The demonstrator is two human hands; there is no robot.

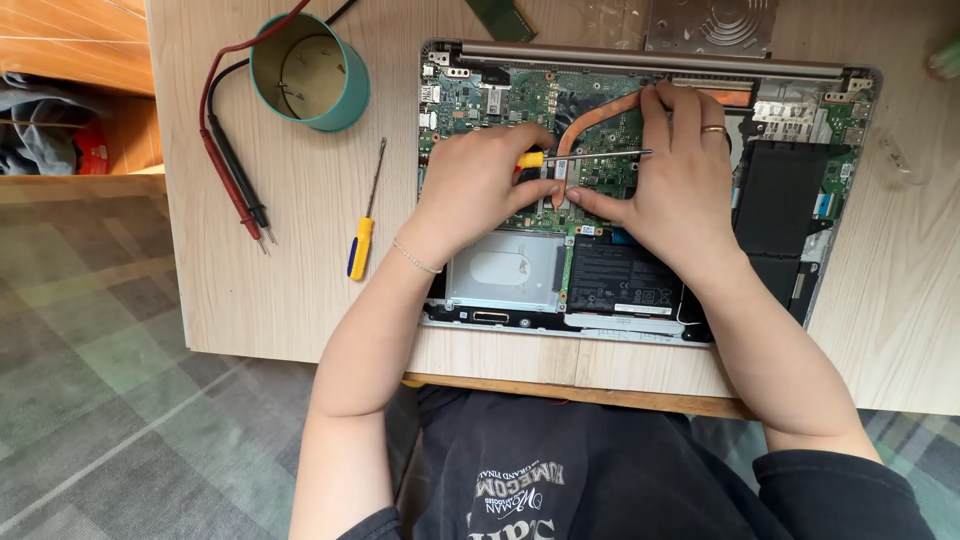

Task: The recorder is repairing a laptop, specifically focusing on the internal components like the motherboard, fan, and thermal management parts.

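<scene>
- My left hand (478,180) is clenched around the yellow handle of a screwdriver (585,156), whose shaft lies flat across the opened laptop (640,190), pointing right.
- My right hand (672,170) grips nothing that I can see; its forefinger rests far up on the copper heat pipe (590,118) and its thumb presses near the small card in the middle.
- I judge the metal shaft could touch the bare board and scratch or short it, since the black battery (622,272) sits just beside.
- A second screwdriver (364,228) and the red and black probes (235,180) lie left on the desk (300,290), near the teal cup (310,70).
</scene>
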